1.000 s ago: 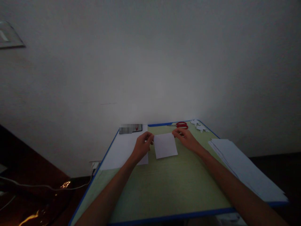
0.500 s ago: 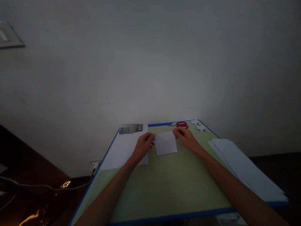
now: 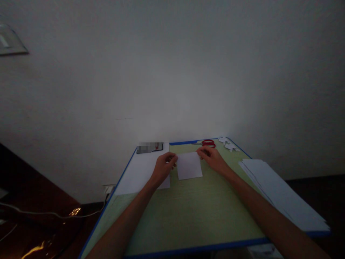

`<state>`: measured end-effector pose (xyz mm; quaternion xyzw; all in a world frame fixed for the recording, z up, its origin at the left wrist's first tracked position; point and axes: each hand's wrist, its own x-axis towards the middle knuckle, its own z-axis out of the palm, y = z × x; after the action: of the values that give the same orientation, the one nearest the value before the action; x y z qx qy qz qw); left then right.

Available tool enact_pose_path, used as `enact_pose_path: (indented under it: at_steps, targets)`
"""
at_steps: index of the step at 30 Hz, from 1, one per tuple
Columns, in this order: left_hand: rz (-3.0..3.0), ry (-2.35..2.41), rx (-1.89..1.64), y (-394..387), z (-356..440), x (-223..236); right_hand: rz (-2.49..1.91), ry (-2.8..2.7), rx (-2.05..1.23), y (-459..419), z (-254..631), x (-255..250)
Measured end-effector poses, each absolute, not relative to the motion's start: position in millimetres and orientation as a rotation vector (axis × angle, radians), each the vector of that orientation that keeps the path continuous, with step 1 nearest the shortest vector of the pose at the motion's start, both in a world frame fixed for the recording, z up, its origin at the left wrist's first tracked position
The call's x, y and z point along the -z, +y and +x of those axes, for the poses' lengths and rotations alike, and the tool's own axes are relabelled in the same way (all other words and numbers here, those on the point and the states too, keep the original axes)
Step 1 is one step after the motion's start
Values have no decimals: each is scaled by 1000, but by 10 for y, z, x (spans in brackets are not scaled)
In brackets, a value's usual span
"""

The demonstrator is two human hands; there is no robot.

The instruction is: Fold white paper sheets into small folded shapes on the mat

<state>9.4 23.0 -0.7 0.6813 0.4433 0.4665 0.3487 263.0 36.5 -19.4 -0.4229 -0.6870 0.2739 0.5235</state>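
A small square sheet of white paper [image 3: 189, 166] is held up between my two hands, over the green table. My left hand [image 3: 164, 166] pinches its upper left corner between thumb and fingers. At the upper right corner my right hand [image 3: 211, 157] grips the sheet in the same way. The paper looks flat, with no fold that I can make out. Just beyond my right hand lie red-handled scissors [image 3: 208, 143], their blades pointing left.
A larger white sheet [image 3: 134, 176] covers the table's left side, with a phone [image 3: 157, 146] at its far end. Folded white paper pieces [image 3: 230, 146] lie in the far right corner. A stack of white paper [image 3: 283, 194] runs along the right edge. The wall [image 3: 188, 72] stands behind.
The square sheet has shifted very slightly left and toward me, still held at both corners. My hands have otherwise hardly moved.
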Motion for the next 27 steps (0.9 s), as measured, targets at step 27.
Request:
enact_pose_path:
  at_steps: [27]
  targets:
    - [1588,1115,-1257,172,99,-77,-1037,-1695,-721,329,2609,232]
